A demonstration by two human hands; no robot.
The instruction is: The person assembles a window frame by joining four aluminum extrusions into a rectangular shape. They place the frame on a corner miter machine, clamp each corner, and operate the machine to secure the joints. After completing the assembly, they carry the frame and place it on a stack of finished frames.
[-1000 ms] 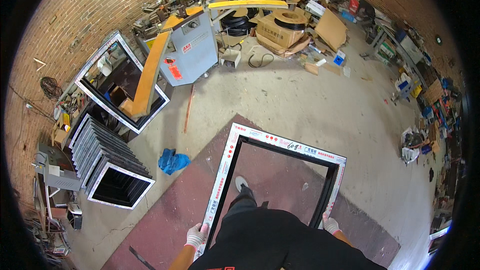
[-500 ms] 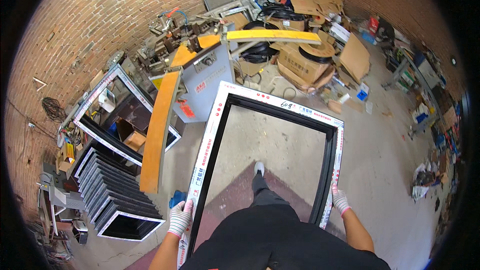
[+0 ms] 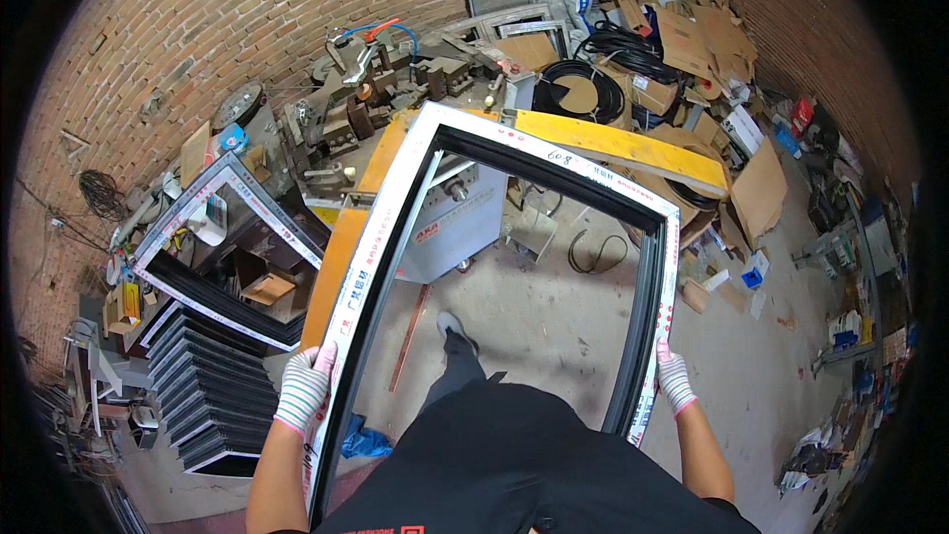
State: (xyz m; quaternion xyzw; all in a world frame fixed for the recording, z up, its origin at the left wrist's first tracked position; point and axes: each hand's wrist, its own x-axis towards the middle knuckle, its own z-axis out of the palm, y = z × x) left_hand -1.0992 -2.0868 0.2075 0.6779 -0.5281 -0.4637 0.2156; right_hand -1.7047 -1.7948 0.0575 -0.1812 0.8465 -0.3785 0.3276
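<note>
Left hand [image 3: 303, 388] and right hand [image 3: 675, 382] clasp a rectangular frame [image 3: 554, 154], white-faced and black inside.

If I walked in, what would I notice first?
First, probably the big black and white frame in the middle, gripped at its sides by the left hand and right hand. Next, the yellow bar beyond its top edge, then the row of dark frames at lower left.

held frame [image 3: 361, 271]: near end likely behind torso [image 3: 514, 465] | right-wall clutter [image 3: 850, 328]: too small to tell
</note>
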